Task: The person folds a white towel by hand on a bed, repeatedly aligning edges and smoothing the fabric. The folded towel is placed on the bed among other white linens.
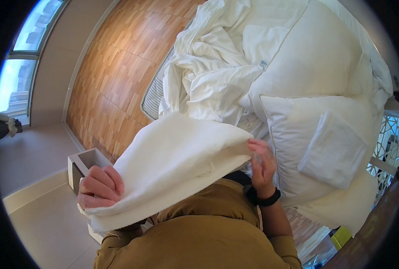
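A folded white cloth [179,151] stretches between my two hands in front of my body. My left hand [100,188] is closed around its left end. At the cloth's right corner, my right hand [262,161] has its fingertips on the edge; it is slightly blurred and wears a dark wristband. Beyond the cloth lies rumpled white bedding [216,77]. On the right, a white pillow [287,134] with piped edges carries another folded white cloth [334,151]. A larger white pillow [317,57] lies behind it.
A striped mattress edge [157,84] shows beside the wood floor [115,77]. An open-topped pale box-like piece [91,159] stands close by my left hand. Windows are at the far left, a patterned lattice screen [386,144] at the right. Something yellow-green [341,237] sits low at the right.
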Motion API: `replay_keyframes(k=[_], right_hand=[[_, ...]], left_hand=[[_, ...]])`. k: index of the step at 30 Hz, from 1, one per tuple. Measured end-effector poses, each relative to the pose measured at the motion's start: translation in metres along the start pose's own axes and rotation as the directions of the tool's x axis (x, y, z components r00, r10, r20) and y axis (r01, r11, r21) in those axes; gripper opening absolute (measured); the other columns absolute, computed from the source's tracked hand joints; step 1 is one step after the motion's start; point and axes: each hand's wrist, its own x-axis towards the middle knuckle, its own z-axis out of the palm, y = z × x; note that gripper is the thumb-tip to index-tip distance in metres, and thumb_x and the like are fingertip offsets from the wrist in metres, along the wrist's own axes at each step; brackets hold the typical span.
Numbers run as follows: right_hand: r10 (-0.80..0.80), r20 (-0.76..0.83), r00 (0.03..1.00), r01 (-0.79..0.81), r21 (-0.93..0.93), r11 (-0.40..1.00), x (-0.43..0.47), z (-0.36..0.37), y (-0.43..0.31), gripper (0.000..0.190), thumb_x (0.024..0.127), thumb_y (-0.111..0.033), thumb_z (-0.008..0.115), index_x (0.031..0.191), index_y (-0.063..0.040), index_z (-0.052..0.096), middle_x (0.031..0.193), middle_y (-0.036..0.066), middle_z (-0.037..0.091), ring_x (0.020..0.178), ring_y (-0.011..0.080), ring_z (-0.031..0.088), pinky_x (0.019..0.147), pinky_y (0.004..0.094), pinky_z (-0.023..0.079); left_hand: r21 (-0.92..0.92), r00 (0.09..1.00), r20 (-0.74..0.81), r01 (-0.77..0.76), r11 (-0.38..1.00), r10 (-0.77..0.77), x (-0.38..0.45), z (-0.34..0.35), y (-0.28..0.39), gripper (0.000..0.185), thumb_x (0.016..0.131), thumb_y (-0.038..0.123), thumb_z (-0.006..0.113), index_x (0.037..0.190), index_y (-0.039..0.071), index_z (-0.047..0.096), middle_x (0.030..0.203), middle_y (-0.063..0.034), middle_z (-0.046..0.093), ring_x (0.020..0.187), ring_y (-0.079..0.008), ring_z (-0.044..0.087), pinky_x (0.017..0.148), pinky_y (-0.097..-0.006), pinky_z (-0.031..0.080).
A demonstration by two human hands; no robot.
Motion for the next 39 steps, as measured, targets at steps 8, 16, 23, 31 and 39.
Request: replay_keyframes(k=[8, 16, 23, 31, 39], right_hand=[[0.583, 0.384, 0.716, -0.695, 0.311, 0.649, 0.006, -0.005, 0.037, 0.038, 0.08, -0.012, 0.074, 0.115, -0.003, 0.063, 0.085, -0.002, 0.062, 0.071, 0.0052, 0.055, 0.065, 0.0211, 0.046], [0.312, 0.479, 0.821, -0.444, 0.191, 0.875, 0.01, -0.003, 0.007, 0.04, 0.073, -0.017, 0.081, 0.109, -0.007, 0.066, 0.093, 0.002, 0.063, 0.077, 0.0124, 0.057, 0.065, 0.0257, 0.046], [0.161, 0.44, 0.883, -0.194, 0.029, 0.981, 0.001, 0.012, 0.02, 0.025, 0.08, -0.015, 0.074, 0.1, -0.005, 0.064, 0.087, 0.005, 0.064, 0.073, 0.0162, 0.058, 0.065, 0.0294, 0.047], [0.283, 0.147, 0.948, -0.301, 0.117, 0.946, 0.006, 0.002, 0.016, 0.02, 0.083, -0.011, 0.067, 0.1, -0.002, 0.062, 0.085, 0.01, 0.066, 0.075, 0.0253, 0.063, 0.071, 0.0326, 0.05], [0.175, 0.312, 0.934, -0.159, -0.077, 0.984, -0.003, 0.023, 0.021, 0.023, 0.078, -0.006, 0.066, 0.1, -0.002, 0.064, 0.088, 0.012, 0.069, 0.081, 0.0238, 0.067, 0.072, 0.031, 0.051]], left_hand=[[-0.022, 0.998, 0.056, 0.02, 1.0, -0.019, 0.005, 0.004, 0.0, 0.013, 0.084, 0.005, 0.064, 0.071, 0.002, 0.061, 0.075, -0.0084, 0.055, 0.067, -0.0166, 0.045, 0.056, -0.0291, 0.048], [-0.034, 0.996, 0.093, 0.019, 0.999, -0.015, 0.0, -0.002, -0.006, 0.015, 0.084, 0.008, 0.064, 0.071, 0.002, 0.061, 0.076, -0.0078, 0.055, 0.068, -0.0167, 0.044, 0.057, -0.0288, 0.048], [-0.063, 0.999, 0.045, -0.017, 0.998, 0.02, -0.002, -0.001, -0.001, 0.016, 0.085, 0.006, 0.063, 0.069, 0.005, 0.06, 0.076, -0.0068, 0.055, 0.068, -0.0158, 0.044, 0.057, -0.0273, 0.048], [-0.073, 0.995, 0.025, -0.092, 0.993, 0.094, -0.009, -0.01, -0.003, 0.018, 0.085, 0.005, 0.063, 0.068, 0.006, 0.059, 0.075, -0.0058, 0.055, 0.068, -0.0153, 0.044, 0.057, -0.0256, 0.048], [-0.061, 0.996, 0.03, -0.081, 0.995, 0.083, -0.005, -0.004, -0.006, 0.019, 0.085, 0.007, 0.063, 0.067, 0.005, 0.059, 0.073, -0.0056, 0.053, 0.067, -0.0151, 0.043, 0.056, -0.0257, 0.047]])
